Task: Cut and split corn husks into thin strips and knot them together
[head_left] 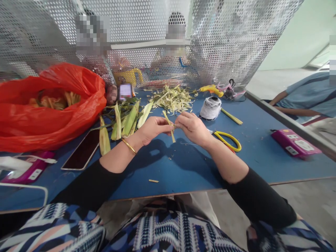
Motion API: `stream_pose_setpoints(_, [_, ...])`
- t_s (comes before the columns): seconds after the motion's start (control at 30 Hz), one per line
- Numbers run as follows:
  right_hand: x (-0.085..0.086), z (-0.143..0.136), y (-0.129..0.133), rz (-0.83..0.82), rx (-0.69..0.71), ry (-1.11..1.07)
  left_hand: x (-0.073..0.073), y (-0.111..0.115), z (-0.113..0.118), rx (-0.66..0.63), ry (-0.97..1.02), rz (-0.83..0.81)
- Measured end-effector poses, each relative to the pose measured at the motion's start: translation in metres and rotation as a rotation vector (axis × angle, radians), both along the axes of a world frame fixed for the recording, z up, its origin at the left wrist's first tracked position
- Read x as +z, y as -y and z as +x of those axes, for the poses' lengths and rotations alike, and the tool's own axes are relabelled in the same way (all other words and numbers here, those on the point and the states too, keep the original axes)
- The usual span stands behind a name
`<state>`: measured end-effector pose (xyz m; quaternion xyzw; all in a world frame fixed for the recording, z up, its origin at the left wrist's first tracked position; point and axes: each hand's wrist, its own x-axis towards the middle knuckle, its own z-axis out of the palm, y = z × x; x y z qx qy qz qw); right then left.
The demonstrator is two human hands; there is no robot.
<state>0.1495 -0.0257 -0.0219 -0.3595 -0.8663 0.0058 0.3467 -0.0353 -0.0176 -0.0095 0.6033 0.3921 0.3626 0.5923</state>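
My left hand [155, 129], with a gold bangle at its wrist, pinches a thin pale-green husk strip [172, 136] over the middle of the blue table. Right beside it, my right hand [191, 127] is closed with its fingertips at the strip; what they grip is too small to make out. A fine thread trails below that hand. Behind my hands lies a heap of shredded husk [172, 99]. Whole green husks [130, 120] lie to the left. A spool of white thread [210, 107] and yellow-handled scissors [231, 140] are on the right.
A red plastic bag [86, 84] and a phone [82, 150] are at the left. A yellow glue gun [212, 90] lies near the perforated metal screen [147, 21]. Purple packs [295, 142] sit at both sides. A person in blue [309, 94] is beyond the right edge.
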Motion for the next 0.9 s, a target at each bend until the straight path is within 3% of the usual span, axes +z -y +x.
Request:
stream_pose_setpoints(0.2, [0.001,0.0,0.001,-0.033,-0.046,0.022,-0.002,0.001,0.0,0.003,-0.035,0.06])
stream_pose_setpoints(0.37, [0.006,-0.005,0.007,-0.185,-0.116,-0.044,-0.002,0.001,0.001,0.034,-0.077,0.141])
stream_pose_setpoints(0.57, [0.008,-0.013,0.011,-0.533,-0.242,-0.317,-0.006,0.008,0.007,0.084,-0.125,0.238])
stream_pose_setpoints(0.77, [0.005,-0.019,0.011,-0.85,-0.209,-0.578,-0.006,0.016,0.014,0.189,-0.144,0.177])
stream_pose_setpoints(0.83, [0.006,-0.017,0.008,-0.907,-0.191,-0.667,-0.006,0.015,0.015,0.216,-0.132,0.135])
stream_pose_setpoints(0.9, [0.011,-0.011,0.005,-0.861,-0.214,-0.745,-0.008,0.012,0.015,0.246,-0.108,0.071])
